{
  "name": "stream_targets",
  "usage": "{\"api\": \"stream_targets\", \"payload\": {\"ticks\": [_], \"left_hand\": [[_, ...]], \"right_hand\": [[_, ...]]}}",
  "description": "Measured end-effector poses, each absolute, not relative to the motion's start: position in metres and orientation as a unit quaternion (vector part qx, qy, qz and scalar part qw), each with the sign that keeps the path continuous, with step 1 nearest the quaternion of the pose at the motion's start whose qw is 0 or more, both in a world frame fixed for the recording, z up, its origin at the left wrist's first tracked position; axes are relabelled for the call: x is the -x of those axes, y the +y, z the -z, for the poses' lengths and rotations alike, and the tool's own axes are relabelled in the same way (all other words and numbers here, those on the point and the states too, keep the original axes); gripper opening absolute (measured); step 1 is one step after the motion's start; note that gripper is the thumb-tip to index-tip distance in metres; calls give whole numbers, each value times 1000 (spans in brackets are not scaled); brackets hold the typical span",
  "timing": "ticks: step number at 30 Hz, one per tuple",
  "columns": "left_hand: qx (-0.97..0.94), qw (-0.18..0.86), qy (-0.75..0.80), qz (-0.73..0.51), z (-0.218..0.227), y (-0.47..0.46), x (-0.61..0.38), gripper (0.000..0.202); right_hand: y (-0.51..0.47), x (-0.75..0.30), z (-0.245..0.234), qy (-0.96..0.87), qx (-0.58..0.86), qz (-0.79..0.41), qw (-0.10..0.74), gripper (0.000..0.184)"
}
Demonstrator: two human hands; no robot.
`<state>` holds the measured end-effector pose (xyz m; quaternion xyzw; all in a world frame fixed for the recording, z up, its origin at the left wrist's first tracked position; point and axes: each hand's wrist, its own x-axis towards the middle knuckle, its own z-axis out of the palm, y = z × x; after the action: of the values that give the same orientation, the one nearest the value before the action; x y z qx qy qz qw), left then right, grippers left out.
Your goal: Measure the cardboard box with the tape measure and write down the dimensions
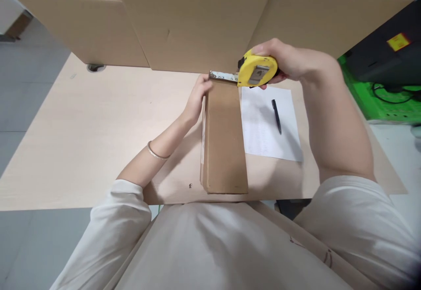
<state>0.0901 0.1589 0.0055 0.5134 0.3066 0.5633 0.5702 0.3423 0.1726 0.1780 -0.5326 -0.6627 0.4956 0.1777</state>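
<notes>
A long, narrow cardboard box lies on the table in front of me. My right hand is wrapped around a yellow tape measure above the box's far right corner. The metal blade is pulled out a short way across the box's far end. At the far left corner my left hand is closed against the box, its fingertips at the blade's hooked end. Whether those fingers also pinch the hook, I cannot tell.
Right of the box lies a printed paper sheet with a black pen on it. Large cardboard cartons stand along the back of the wooden table. A cable hole is at its far left. A green crate stands at right.
</notes>
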Motion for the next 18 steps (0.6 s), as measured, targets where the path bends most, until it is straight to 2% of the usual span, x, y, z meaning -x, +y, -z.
{"api": "stream_targets", "payload": {"ticks": [4,7,12,18], "left_hand": [[-452,625,339,-539,-23,152,-97,54],[-456,603,380,-533,-27,154,-92,45],[-529,551,388,-515,-26,154,-80,43],[-535,555,391,-502,-24,151,-84,39]], "right_hand": [[163,-338,-182,-679,553,-450,173,36],[162,-337,-184,-686,547,-447,176,34],[165,-342,-185,-681,551,-460,148,39],[162,-339,-181,-658,569,-466,165,35]]}}
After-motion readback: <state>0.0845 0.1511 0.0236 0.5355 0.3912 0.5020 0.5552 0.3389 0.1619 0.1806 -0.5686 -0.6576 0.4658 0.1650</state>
